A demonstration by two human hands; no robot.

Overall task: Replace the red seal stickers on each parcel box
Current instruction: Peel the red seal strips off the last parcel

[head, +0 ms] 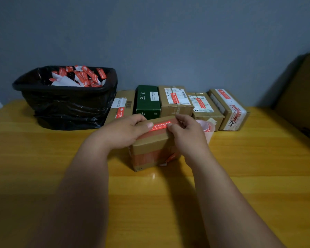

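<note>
The red seal sticker (pixel 160 126) lies across the top edge of the parcel box (pixel 153 145) mid-desk (pixel 258 176), left hand (pixel 123 131) gripping the box, right hand (pixel 185 130) fingers pinching the sticker end; uneven pull risks tearing or creasing it.

Black-lined bin (pixel 68 104) on yellow table (pixel 43 158)
</note>
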